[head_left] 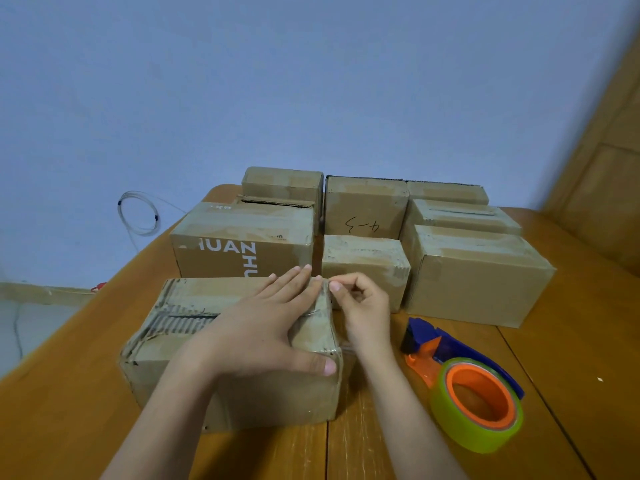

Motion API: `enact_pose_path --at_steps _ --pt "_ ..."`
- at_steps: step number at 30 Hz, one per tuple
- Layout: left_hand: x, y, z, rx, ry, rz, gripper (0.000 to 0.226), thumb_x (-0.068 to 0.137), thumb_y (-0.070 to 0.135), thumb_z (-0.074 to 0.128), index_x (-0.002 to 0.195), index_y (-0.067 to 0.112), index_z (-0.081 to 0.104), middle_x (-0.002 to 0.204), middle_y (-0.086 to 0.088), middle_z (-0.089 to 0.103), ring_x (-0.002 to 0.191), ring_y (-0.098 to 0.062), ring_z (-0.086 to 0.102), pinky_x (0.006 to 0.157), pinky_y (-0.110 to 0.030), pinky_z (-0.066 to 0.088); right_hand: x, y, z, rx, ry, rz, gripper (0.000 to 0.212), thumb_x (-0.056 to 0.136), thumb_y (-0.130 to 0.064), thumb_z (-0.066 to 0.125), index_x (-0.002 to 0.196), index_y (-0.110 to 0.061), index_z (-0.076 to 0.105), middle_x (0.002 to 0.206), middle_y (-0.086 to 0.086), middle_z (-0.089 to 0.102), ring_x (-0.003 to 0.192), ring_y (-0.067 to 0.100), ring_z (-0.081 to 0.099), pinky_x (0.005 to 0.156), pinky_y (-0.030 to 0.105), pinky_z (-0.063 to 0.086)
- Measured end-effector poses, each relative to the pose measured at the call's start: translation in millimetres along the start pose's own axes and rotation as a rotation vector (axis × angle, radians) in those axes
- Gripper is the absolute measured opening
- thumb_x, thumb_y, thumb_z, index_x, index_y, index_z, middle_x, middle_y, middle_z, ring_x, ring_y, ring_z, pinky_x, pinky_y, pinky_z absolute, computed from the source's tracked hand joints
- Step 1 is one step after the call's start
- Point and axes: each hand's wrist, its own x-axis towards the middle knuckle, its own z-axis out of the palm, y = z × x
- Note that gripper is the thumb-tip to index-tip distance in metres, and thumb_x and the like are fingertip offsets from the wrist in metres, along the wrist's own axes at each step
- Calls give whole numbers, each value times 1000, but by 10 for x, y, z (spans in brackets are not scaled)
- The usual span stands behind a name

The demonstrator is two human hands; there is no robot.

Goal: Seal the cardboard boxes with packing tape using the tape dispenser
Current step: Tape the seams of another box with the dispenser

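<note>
— Any lettering to read here?
— Yes. White capitals "HUAN" run across the front of the big box [242,244], with "ZHU" turned sideways beside them.
— Anything else?
— Handwritten marks, seemingly "4-3" upside down, on the middle box [363,211].

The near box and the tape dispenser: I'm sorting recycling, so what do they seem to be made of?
The near box looks like brown corrugated cardboard, matte and worn: the top layer is torn, baring ribbed fluting. The tape dispenser seems glossy moulded plastic, blue and orange. Its tape roll looks like clear film with a greenish tint, on an orange core, probably plastic.
</note>
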Motion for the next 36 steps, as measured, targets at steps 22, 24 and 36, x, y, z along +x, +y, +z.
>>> enact_pose_path --at_steps 22,24,36 --pt "-11 15 -11 -5 -16 2 119 40 102 9 136 41 -27 146 16 -37 122 9 -45 99 -11 -28 -432 114 -42 89 -86 -69 55 94 3 45 112 -45 65 115 -18 64 119 17 53 101 37 43" --pt "-10 13 -13 -8 -20 5 117 42 101 11 135 42 -27 146 17 -36 121 10 -45 97 -9 -29 -418 112 -41 76 -65 -78 46 92 -5 46 109 -41 69 115 -21 64 119 10 52 101 29 42" --pt "0 39 -17 -35 -26 2 123 37 104 8 136 41 -26 145 16 -36 132 4 -38 100 -11 -28 -351 7 -177 256 -185 122 36 84 -27 50 117 -22 63 124 -5 63 121 13 54 104 44 41"
